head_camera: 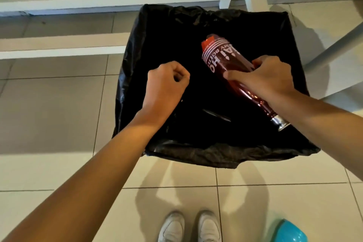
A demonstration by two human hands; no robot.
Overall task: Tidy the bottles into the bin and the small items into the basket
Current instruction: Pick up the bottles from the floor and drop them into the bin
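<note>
The bin (216, 156), lined in black plastic, stands on the tiled floor (59, 116); its inside is too dark to read. Over its right half the red bottle (220, 55) lies slanted, base far-left, silver cap (280, 124) near-right. The right hand (269, 78) wraps the bottle's middle, hiding that stretch. The left hand (167, 84) is curled on nothing, above the bin's left side.

Warm dim light, soft blur, bowed edges

Large letters on the red bottle (222, 55): "HO", upside down, rest unclear.
Striped band beside them: "MY BOTTL", cut off.
Orange strip: "IS OUR BEST", partial.
</note>
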